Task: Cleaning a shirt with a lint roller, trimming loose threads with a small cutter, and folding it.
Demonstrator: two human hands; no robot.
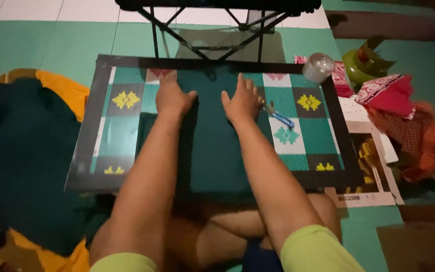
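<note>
Both hands, left hand (173, 96) and right hand (241, 103), press flat, fingers spread, on dark green cloth (212, 146) (arms outstretched). White printed box (366, 194) lies right of the table (84, 151).

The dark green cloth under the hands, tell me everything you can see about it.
The dark green cloth is a plain, matte fabric with no pattern, spread flat as a wide strip down the middle of the low patterned table. It runs from the far edge toward the person's lap, where it falls into shadow. The left hand and right hand press palm down on its far end. A blue-handled tool lies just beside its right edge on the table.
</note>
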